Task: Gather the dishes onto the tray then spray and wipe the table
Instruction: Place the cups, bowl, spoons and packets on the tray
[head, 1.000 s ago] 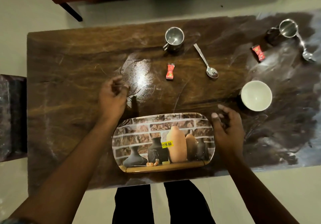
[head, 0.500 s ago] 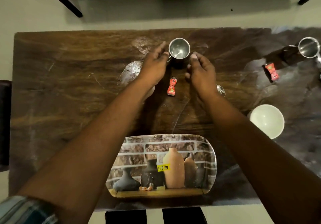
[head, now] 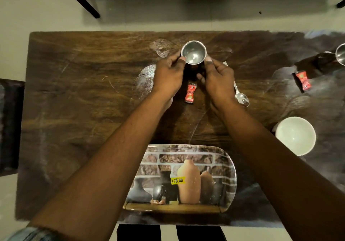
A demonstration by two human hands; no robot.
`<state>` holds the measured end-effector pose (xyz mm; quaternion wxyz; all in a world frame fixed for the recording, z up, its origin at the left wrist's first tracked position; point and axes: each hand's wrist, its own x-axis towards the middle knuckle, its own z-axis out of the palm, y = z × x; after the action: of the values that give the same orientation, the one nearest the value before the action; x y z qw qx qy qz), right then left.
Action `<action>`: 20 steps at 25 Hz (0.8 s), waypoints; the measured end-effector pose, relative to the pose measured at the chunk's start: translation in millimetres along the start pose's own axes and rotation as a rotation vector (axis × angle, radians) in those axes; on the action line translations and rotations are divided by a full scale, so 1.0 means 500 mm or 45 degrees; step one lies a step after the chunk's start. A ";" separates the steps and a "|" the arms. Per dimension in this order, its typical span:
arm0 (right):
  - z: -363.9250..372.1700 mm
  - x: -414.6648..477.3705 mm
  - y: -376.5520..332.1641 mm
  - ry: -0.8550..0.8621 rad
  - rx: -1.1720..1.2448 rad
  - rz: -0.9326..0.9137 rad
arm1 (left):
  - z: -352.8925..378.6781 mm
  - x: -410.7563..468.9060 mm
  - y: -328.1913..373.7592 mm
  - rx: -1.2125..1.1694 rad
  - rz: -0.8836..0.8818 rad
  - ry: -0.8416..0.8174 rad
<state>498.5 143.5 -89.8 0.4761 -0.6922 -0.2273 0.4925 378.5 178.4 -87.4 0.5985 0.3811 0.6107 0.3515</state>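
Head view: two hands are gripping the steel cup (head: 194,54) at the table's (head: 74,91) far side.
The left hand (head: 168,74) is curling round its left wall, the right hand (head: 218,78) pinching the right, perhaps lifting; carrying it upright to the near tray (head: 186,146) is looking safest.

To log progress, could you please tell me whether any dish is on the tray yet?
No: the tray carries no dishes, and the steel cup is held between the left hand and right hand.
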 end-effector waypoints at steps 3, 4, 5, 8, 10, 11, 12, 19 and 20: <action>0.020 -0.069 -0.015 -0.096 -0.004 -0.083 | -0.058 -0.070 0.008 -0.089 0.059 0.146; 0.029 -0.098 -0.013 -0.117 -0.010 -0.097 | -0.083 -0.100 0.009 -0.111 0.067 0.170; 0.038 -0.130 -0.005 -0.135 -0.012 -0.112 | -0.110 -0.133 0.004 -0.140 0.062 0.186; 0.069 -0.246 0.048 -0.233 -0.018 -0.119 | -0.202 -0.254 -0.039 -0.187 -0.041 0.277; 0.084 -0.320 0.099 -0.329 0.000 -0.086 | -0.257 -0.332 -0.078 -0.168 -0.104 0.344; 0.088 -0.352 0.126 -0.359 0.003 -0.049 | -0.278 -0.364 -0.101 -0.179 -0.130 0.365; 0.091 -0.383 0.152 -0.358 -0.017 -0.007 | -0.293 -0.393 -0.127 -0.209 -0.160 0.381; 0.080 -0.490 0.264 -0.246 -0.240 0.143 | -0.302 -0.494 -0.252 -0.510 -0.354 0.487; 0.078 -0.489 0.267 -0.250 -0.246 0.147 | -0.300 -0.494 -0.259 -0.530 -0.365 0.496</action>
<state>341.9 -90.5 -96.4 0.3535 -0.6953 -0.2788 0.5602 220.9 -96.2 -82.2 0.5788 0.0860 0.6762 0.4475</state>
